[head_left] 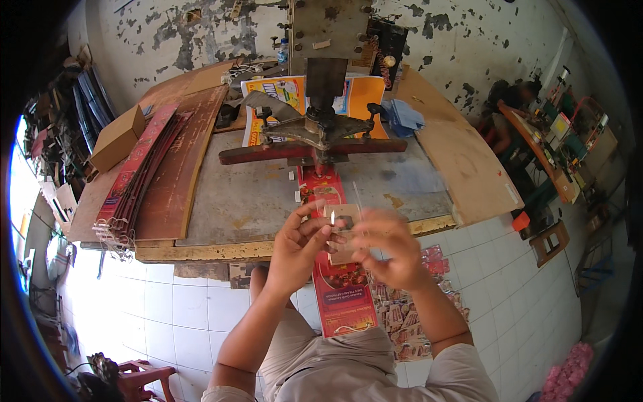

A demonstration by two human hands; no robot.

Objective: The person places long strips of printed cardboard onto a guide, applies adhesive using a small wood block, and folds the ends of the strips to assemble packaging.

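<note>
Above the table's front edge, my left hand (299, 246) is closed, thumb and fingers pinching a small clear plastic piece (345, 216). My right hand (390, 249) is beside it on the right, its fingers smeared by motion, so its grip is unclear. Beneath both hands a long red printed strip (345, 303) runs from under the press down to my lap, with a white cord at its near end. A tan flat piece (342, 256) lies over the strip, partly hidden by my fingers. Behind them, the press's dark-red crossbar (261, 153) spans the strip's far end.
A stack of red strips with cords (144, 161) and a cardboard box (117, 139) occupy the table's left. Colourful printed sheets (365, 90) and blue cloth (405, 116) are behind the press. Small printed packets (408, 325) cover floor tiles at right. Another person (512, 100) sits far right.
</note>
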